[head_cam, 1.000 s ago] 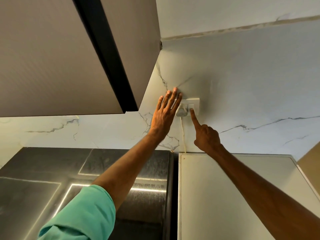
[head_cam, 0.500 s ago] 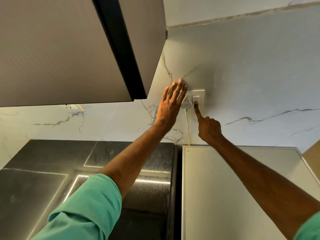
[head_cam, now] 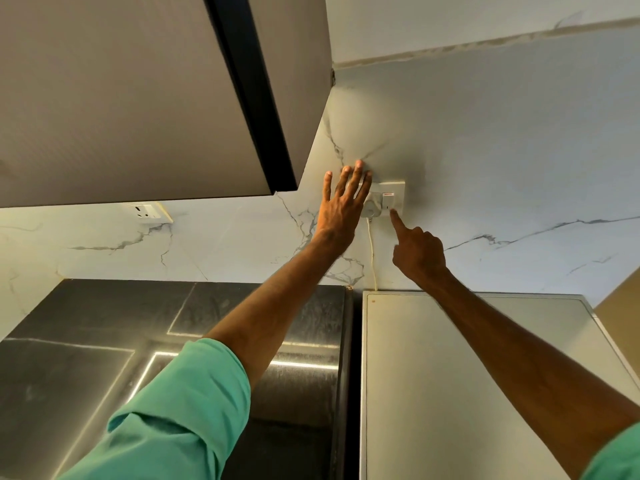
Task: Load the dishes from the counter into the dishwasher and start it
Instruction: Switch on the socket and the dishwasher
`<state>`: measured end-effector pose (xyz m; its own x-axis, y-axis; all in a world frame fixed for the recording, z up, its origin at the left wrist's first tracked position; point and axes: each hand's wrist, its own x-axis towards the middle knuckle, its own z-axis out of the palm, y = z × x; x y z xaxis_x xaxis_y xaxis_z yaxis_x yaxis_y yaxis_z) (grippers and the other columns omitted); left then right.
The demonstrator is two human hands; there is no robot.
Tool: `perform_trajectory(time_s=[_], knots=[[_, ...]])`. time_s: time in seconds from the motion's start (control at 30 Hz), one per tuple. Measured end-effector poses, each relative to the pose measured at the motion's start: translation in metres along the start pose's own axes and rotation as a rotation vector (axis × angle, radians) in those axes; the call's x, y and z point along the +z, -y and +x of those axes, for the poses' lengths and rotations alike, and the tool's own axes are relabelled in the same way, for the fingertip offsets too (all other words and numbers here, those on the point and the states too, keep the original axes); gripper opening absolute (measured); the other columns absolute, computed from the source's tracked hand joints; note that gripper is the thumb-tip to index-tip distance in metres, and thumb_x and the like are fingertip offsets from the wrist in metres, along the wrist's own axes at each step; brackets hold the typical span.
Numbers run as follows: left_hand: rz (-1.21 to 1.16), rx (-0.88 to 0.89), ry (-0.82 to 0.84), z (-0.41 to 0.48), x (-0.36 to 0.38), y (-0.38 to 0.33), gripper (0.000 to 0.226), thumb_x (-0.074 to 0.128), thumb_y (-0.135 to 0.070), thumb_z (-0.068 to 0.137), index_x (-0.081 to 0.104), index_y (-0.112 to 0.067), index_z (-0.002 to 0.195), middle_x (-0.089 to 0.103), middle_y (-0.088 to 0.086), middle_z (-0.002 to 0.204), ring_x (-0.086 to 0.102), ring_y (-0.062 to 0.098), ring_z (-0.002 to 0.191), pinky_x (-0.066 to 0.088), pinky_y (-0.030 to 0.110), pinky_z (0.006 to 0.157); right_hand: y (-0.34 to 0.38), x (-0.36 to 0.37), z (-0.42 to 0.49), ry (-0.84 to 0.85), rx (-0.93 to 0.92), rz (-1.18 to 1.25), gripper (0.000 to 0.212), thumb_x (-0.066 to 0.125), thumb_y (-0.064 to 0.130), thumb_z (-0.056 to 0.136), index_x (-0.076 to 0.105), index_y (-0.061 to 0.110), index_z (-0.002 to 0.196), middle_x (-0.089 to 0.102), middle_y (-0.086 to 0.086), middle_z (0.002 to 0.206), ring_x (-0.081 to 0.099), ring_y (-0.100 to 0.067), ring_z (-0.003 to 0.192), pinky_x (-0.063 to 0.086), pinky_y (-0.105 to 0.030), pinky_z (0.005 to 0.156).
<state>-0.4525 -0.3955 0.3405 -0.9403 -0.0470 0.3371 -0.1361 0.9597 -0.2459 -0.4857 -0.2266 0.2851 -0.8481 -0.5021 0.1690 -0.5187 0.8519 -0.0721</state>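
White marble-pattern wall (head_cam: 502, 150) with grey veins at the far side; grey overhead cabinet with a black edge strip (head_cam: 138, 98) at upper left; dark polished stone counter (head_cam: 104, 341) at lower left; flat pale-grey appliance top (head_cam: 433, 393), probably the dishwasher, at lower right, butted against the counter's right edge.

White rectangular wall socket plate with rocker switch (head_cam: 389, 199) on the wall above the far edge of the appliance top; red mark visible on the switch. Round white plug (head_cam: 370, 211) seated in the left part of the plate, thin white cord (head_cam: 372, 251) hanging straight down to the far edge of the appliance top. Second white socket plate (head_cam: 147, 211) on the wall further left, just below the cabinet.

Left hand (head_cam: 341, 209) flat against the wall, fingers spread and holding nothing, overlapping the left edge of the socket plate and plug. Right hand (head_cam: 417, 252) curled into a loose fist with the index finger extended, tip at the lower edge of the switch; actual contact not discernible. Green sleeves (head_cam: 180, 417) on both arms. No dishes in view.
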Motion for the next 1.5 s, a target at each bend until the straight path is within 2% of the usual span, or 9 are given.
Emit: perform_trajectory(time_s=[0.13, 0.27, 0.37, 0.53, 0.67, 0.9, 1.1, 1.33, 1.5], knots=[[-0.029, -0.001, 0.014, -0.008, -0.019, -0.007, 0.09, 0.059, 0.0, 0.09, 0.003, -0.007, 0.16, -0.008, 0.017, 0.167, -0.007, 0.035, 0.154, -0.005, 0.06, 0.122, -0.006, -0.007, -0.016, -0.09, 0.008, 0.059, 0.048, 0.055, 0.028, 0.1, 0.047, 0.014, 0.146, 0.066, -0.004, 0.077, 0.064, -0.017, 0.062, 0.051, -0.023, 0.057], [-0.137, -0.017, -0.005, -0.028, -0.031, -0.017, 0.083, 0.065, -0.001, 0.087, 0.02, -0.001, 0.156, 0.007, 0.022, 0.166, 0.004, 0.038, 0.154, 0.003, 0.053, 0.123, -0.012, -0.015, -0.043, -0.143, 0.01, 0.089, 0.037, 0.054, 0.025, 0.1, 0.056, 0.011, 0.135, 0.073, -0.008, 0.088, 0.072, -0.025, 0.075, 0.052, -0.028, 0.064], [-0.186, 0.011, -0.03, -0.048, -0.039, -0.025, 0.082, 0.074, -0.004, 0.082, 0.03, 0.001, 0.151, 0.02, 0.024, 0.163, 0.018, 0.039, 0.152, 0.017, 0.051, 0.125, -0.016, -0.018, -0.062, -0.176, 0.019, 0.086, 0.033, 0.055, 0.022, 0.098, 0.06, 0.012, 0.129, 0.074, -0.01, 0.092, 0.073, -0.028, 0.08, 0.055, -0.032, 0.068], [-0.208, 0.052, -0.088, -0.088, -0.051, -0.039, 0.08, 0.077, -0.006, 0.077, 0.039, 0.002, 0.147, 0.036, 0.021, 0.155, 0.035, 0.036, 0.144, 0.032, 0.045, 0.12, -0.014, -0.023, -0.095, -0.182, 0.005, 0.093, 0.035, 0.054, 0.022, 0.095, 0.059, 0.014, 0.129, 0.072, -0.01, 0.102, 0.071, -0.03, 0.089, 0.06, -0.04, 0.075], [-0.233, 0.057, -0.072, -0.118, -0.053, -0.052, 0.07, 0.077, -0.006, 0.075, 0.049, 0.001, 0.138, 0.04, 0.022, 0.152, 0.041, 0.036, 0.14, 0.039, 0.045, 0.115, -0.009, -0.021, -0.127, -0.191, -0.012, 0.196, 0.036, 0.058, 0.022, 0.096, 0.06, 0.01, 0.129, 0.071, -0.011, 0.108, 0.07, -0.03, 0.096, 0.059, -0.041, 0.082], [-0.299, 0.088, -0.009, -0.178, -0.056, -0.082, 0.067, 0.072, -0.003, 0.076, 0.047, 0.003, 0.137, 0.037, 0.023, 0.153, 0.035, 0.035, 0.143, 0.032, 0.042, 0.119, -0.009, -0.001, -0.206, -0.215, -0.027, 0.351, 0.041, 0.065, 0.015, 0.09, 0.06, 0.005, 0.13, 0.066, -0.014, 0.12, 0.066, -0.03, 0.107, 0.054, -0.042, 0.09], [-0.324, 0.075, 0.052, -0.243, -0.066, -0.109, 0.065, 0.07, -0.005, 0.076, 0.047, 0.001, 0.136, 0.035, 0.021, 0.154, 0.034, 0.033, 0.143, 0.03, 0.039, 0.121, -0.019, 0.018, -0.274, -0.193, -0.052, 0.393, 0.045, 0.073, 0.005, 0.082, 0.063, -0.004, 0.125, 0.065, -0.023, 0.123, 0.063, -0.042, 0.114, 0.056, -0.055, 0.09], [-0.331, 0.012, 0.071, -0.3, -0.1, -0.143, 0.064, 0.068, -0.003, 0.077, 0.046, 0.002, 0.137, 0.035, 0.021, 0.154, 0.032, 0.033, 0.145, 0.026, 0.039, 0.123, -0.022, -0.001, -0.34, -0.149, -0.051, 0.401, 0.046, 0.068, 0.01, 0.088, 0.058, -0.001, 0.131, 0.06, -0.02, 0.13, 0.058, -0.038, 0.12, 0.05, -0.046, 0.097], [-0.335, 0.004, 0.072, -0.344, -0.115, -0.178, 0.063, 0.07, -0.004, 0.078, 0.049, 0.002, 0.138, 0.035, 0.02, 0.156, 0.033, 0.033, 0.146, 0.026, 0.038, 0.122, -0.036, -0.004, -0.388, -0.154, -0.081, 0.414, 0.045, 0.07, 0.007, 0.085, 0.06, -0.003, 0.127, 0.063, -0.022, 0.124, 0.061, -0.041, 0.115, 0.055, -0.05, 0.092]])
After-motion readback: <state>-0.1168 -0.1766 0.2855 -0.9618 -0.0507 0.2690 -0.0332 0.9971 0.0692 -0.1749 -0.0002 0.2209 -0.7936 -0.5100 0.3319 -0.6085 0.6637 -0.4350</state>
